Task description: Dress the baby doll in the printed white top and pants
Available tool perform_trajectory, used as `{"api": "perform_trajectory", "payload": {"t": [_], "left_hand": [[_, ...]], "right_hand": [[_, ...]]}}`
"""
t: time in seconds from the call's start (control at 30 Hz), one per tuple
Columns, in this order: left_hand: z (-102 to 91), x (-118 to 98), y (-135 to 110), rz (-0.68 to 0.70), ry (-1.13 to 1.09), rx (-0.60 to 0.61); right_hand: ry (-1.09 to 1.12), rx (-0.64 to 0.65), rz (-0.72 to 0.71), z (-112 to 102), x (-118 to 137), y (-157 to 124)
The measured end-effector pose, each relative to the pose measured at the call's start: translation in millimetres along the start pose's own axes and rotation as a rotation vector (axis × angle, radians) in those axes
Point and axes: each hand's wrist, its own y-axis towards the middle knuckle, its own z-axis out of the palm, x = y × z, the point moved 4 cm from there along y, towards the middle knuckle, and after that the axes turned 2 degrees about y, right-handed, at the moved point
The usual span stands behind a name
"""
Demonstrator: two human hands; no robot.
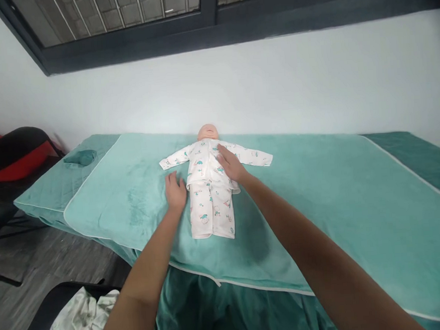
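A baby doll (207, 131) lies on its back on the green bed, its head toward the wall. It is dressed in a white printed pajama top (200, 161) with both sleeves spread sideways, and matching pajama pants (211, 211) point toward me. My right hand (230, 163) rests on the chest of the top, fingers stretched out and holding nothing. Just left of the doll's side, my left hand (175, 190) lies on the bed cover with its fingers apart, below the doll's sleeve. The doll's hands and feet do not show.
A green bed cover (338, 187) with white piping spreads over the long bed against a white wall (237, 88). Above is a dark window frame (129, 45). Black and red chairs (19, 159) stand at left. Crumpled printed cloth (78, 320) lies on a black chair at lower left.
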Motion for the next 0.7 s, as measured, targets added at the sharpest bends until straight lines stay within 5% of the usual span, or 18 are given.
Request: {"api": "perform_trajectory", "payload": {"t": [0.23,0.33,0.47,0.7], "left_hand": [[-2.7,40.1,71.2,-0.092,0.281,0.04],[0.5,49.4,86.4,-0.099,0.381,0.064],[5.6,57.6,101.5,-0.053,0.407,0.096],[11.2,67.7,117.8,0.004,0.261,0.059]], "right_hand": [[-0.297,-0.106,0.365,-37.5,-111.5,-53.2],[-0.346,-0.173,0.404,-44.1,-126.1,-51.1],[-0.344,-0.405,0.662,-53.3,-136.4,-51.8],[-0.133,-0.32,0.639,-54.8,-168.5,-41.1]]}}
